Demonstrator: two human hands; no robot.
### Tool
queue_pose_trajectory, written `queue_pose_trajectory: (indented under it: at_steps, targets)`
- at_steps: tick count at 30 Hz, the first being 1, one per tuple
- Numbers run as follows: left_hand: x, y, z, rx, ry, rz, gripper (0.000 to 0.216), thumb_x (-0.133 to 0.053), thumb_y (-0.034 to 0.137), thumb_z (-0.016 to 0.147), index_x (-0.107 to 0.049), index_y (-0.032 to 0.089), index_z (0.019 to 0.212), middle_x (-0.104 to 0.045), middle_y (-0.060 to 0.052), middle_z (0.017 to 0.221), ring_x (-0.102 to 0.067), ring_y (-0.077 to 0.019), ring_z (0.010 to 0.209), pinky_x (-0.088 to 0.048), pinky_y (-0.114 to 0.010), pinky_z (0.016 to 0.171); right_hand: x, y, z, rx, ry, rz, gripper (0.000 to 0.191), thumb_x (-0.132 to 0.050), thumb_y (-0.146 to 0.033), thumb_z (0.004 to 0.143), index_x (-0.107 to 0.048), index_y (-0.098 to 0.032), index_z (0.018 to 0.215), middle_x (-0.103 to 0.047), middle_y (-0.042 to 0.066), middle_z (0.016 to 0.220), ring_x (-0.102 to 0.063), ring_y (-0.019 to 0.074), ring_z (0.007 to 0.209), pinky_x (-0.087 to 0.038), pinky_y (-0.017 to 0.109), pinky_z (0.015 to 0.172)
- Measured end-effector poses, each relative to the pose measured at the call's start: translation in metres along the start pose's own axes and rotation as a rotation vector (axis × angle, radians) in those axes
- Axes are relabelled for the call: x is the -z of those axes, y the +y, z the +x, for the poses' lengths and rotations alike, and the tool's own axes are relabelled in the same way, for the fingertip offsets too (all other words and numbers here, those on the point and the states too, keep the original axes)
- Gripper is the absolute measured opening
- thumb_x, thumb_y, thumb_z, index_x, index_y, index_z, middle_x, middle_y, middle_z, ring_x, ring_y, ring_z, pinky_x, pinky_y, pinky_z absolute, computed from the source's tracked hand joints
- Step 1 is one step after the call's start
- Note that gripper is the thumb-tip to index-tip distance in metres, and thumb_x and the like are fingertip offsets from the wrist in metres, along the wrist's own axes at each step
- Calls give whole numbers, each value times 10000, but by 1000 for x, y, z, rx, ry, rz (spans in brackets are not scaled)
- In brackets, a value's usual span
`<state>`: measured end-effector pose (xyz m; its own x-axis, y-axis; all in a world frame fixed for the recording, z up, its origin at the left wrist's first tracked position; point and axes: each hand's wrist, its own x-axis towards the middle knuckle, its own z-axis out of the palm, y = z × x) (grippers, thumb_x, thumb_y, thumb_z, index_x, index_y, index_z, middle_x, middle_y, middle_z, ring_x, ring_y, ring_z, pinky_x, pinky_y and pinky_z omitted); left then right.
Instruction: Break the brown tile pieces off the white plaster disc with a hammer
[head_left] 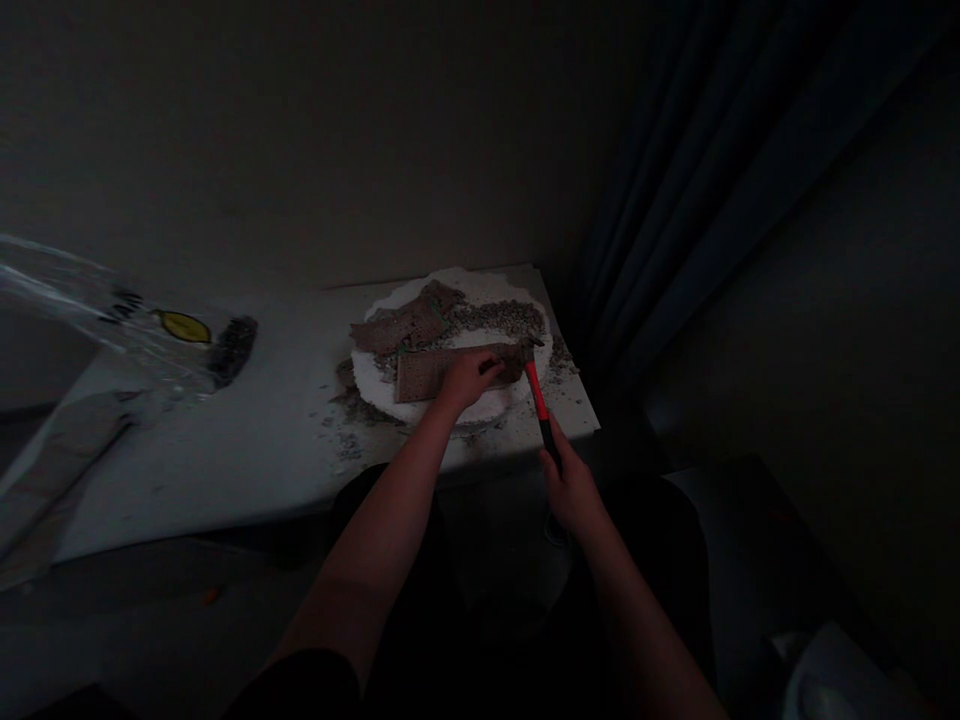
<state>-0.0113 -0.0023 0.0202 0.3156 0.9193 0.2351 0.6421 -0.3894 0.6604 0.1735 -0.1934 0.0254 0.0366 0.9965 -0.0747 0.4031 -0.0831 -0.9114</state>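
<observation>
A white round slab (487, 402) lies at the right end of a white table (247, 450), with brown tile pieces (420, 372) and grey rubble (499, 318) on it. My left hand (469, 378) rests on the nearest brown piece, fingers curled over its right end. My right hand (574, 490) is closed round the black grip of a hammer with a red-orange handle (535, 392). The hammer's head (529, 345) sits at the right end of the piece beside my left fingers.
A clear plastic bag (112, 310) with a yellow label (184, 326) and dark grit lies at the table's left. Crumbs scatter around the slab. A dark curtain (720, 200) hangs at the right. A flat board (60, 450) leans at the left edge.
</observation>
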Motion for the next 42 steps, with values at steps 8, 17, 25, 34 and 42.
queue_pose_trajectory:
  at_steps: [8, 17, 25, 34, 42]
  targets:
    - [-10, -5, -6, -61, 38, 85, 252, -543, 375, 920, -694, 173, 907, -681, -77, 942, -617, -205, 889, -465, -318, 839, 17, -31, -10, 72, 41, -37, 615, -430, -328, 972, -272, -226, 1558, -519, 89, 1458, -489, 245, 1339, -411, 438, 1089]
    - [-15, -8, -5, -67, 54, 78, 286, -539, 395, 914, -682, 151, 874, -680, -109, 886, -621, -223, 839, -465, -330, 804, 16, -57, -15, 75, -11, -137, 585, -421, -326, 975, -319, -231, 1544, -612, 99, 1357, -516, 266, 1313, -413, 445, 1082]
    - [-18, -11, -3, -87, 16, 92, 261, -548, 368, 903, -700, 156, 914, -698, -114, 917, -635, -234, 872, -477, -332, 818, 15, -55, -19, 89, 1, -124, 591, -415, -322, 980, -291, -239, 1552, -565, 72, 1417, -537, 238, 1294, -450, 396, 1048]
    - [-19, -12, -5, -51, 24, 55, 218, -591, 360, 887, -690, 167, 871, -684, -108, 913, -635, -239, 880, -477, -337, 823, 16, -58, -17, 61, -4, -137, 598, -418, -340, 975, -294, -236, 1551, -581, 76, 1397, -571, 238, 1256, -463, 404, 1035]
    - [1, -15, -6, -115, 35, 118, 469, -765, 499, 708, -681, 157, 1017, -650, -135, 1063, -601, -293, 1031, -468, -395, 936, 9, -59, -23, 55, 6, -151, 615, -426, -326, 969, -272, -242, 1559, -610, 91, 1361, -580, 262, 1245, -465, 433, 1028]
